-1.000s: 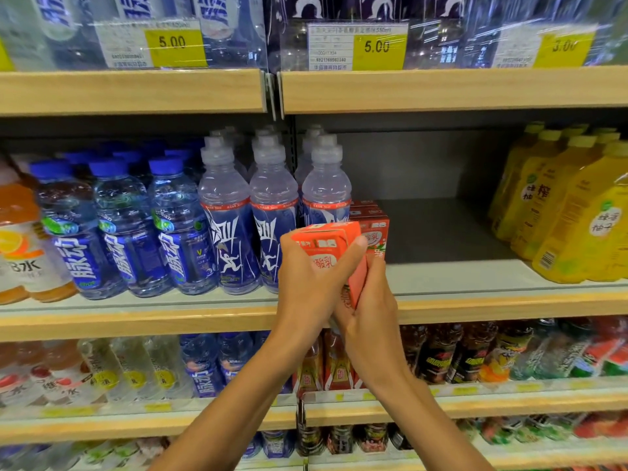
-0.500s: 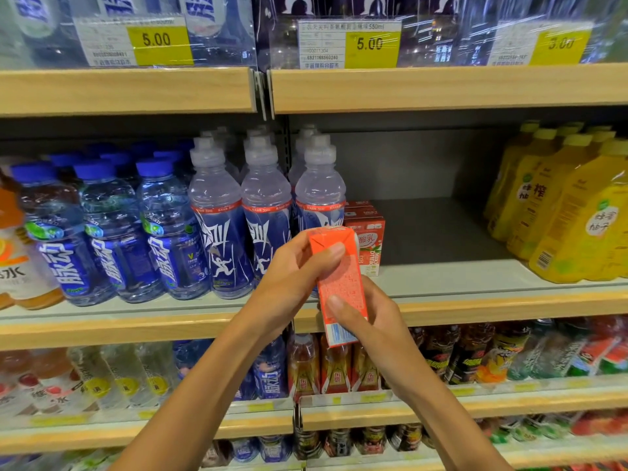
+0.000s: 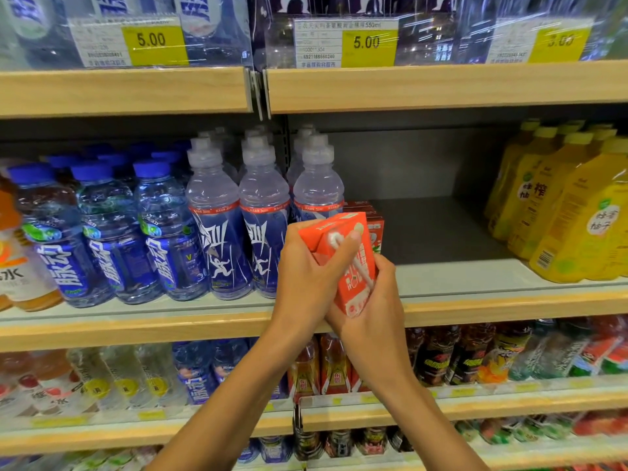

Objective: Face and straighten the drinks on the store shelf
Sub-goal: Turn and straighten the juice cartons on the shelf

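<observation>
An orange-red drink carton (image 3: 353, 266) with a white straw on its face is held tilted in front of the middle shelf (image 3: 475, 307). My left hand (image 3: 306, 277) grips its left side, the index finger stretched across the top of the straw. Around the carton's lower right corner wraps my right hand (image 3: 377, 317), cupping it from below. Behind the carton, a few matching red cartons (image 3: 373, 222) stand on the shelf beside the sport-cap bottles (image 3: 265, 226).
Blue-capped water bottles (image 3: 102, 232) fill the shelf's left; yellow juice bottles (image 3: 560, 212) stand at the right. Between the red cartons and the yellow bottles lies a bare grey stretch of shelf (image 3: 441, 232). Price tags (image 3: 367, 42) hang above; more drinks line the lower shelves (image 3: 475, 358).
The carton has been turned in both hands, from its narrow side to its straw side, and now leans more. My left index finger has moved onto the straw.
</observation>
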`<state>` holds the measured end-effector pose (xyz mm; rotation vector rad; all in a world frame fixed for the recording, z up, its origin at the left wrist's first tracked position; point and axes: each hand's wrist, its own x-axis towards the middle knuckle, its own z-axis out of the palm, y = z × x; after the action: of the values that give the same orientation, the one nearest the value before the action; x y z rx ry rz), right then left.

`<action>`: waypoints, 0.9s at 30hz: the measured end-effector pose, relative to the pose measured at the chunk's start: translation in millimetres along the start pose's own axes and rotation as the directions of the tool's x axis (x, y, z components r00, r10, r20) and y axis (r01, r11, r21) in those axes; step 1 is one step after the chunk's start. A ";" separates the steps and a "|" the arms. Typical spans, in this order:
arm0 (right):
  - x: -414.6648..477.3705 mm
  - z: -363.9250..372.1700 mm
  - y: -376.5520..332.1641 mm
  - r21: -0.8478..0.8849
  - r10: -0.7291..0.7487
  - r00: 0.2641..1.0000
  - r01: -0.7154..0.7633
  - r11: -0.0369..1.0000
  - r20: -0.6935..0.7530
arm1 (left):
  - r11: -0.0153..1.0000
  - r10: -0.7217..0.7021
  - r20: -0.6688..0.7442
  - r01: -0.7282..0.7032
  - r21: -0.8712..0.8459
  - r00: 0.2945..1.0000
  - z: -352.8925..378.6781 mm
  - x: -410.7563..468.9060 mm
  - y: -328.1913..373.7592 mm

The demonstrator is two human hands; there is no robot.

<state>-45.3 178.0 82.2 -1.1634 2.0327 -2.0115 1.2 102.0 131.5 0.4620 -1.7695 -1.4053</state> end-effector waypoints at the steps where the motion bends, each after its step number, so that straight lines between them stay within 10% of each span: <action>1: 0.4 -2.7 -2.2 0.021 0.016 0.999 -0.017 1.000 0.032 | 1.000 -0.010 0.011 0.010 -0.011 1.000 -3.4 1.6 -0.3; 13: 4.8 -23.8 -5.0 0.298 0.125 0.943 -0.220 0.929 0.307 | 0.991 -0.069 0.285 0.097 -0.087 0.956 -28.6 21.8 -4.3; 27: -3.4 -4.6 -0.3 0.002 -0.069 0.988 0.070 0.998 -0.136 | 0.995 0.057 -0.024 -0.055 0.085 0.998 10.8 -5.2 6.7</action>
<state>-45.2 183.7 81.6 -1.1406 2.0711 -2.1856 -2.8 114.6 135.3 0.4696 -1.8118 -1.2838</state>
